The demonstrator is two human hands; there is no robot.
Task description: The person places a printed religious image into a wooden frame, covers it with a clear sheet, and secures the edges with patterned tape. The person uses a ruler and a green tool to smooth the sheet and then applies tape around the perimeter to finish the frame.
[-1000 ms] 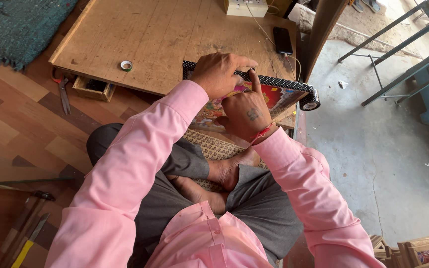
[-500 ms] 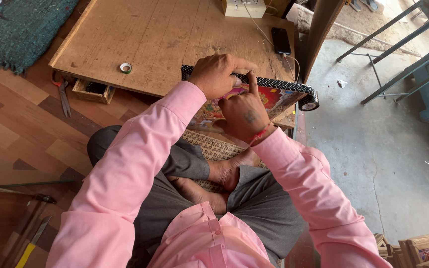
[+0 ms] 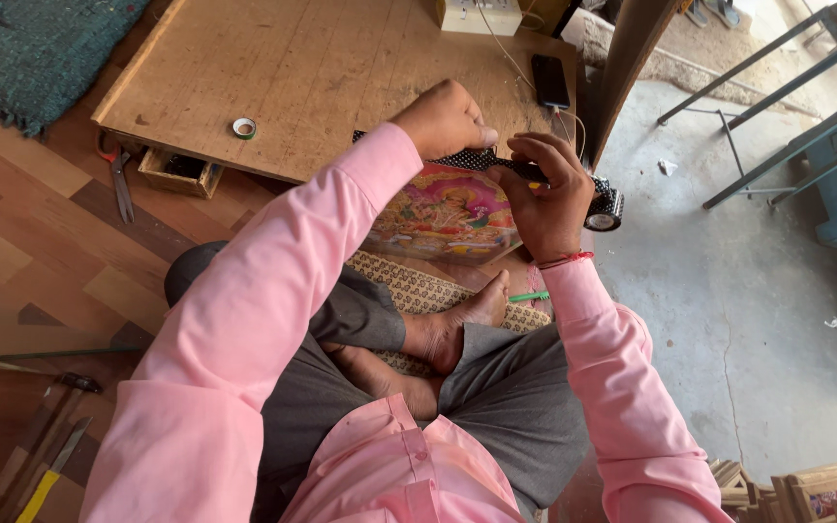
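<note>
- Black dotted tape strip runs left-right across the colourful picture's top edge, long axis tilting down toward its roll at right.
- Left hand pinches strip near mid; right hand fingers closed over it by the roll.
- Strip's middle hidden under hands; picture's lower left behind pink sleeve.

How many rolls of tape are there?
2. A small tape roll lies on the wooden board. A dotted black tape roll hangs at the end of the strip both hands pinch. Others may be hidden.
</note>
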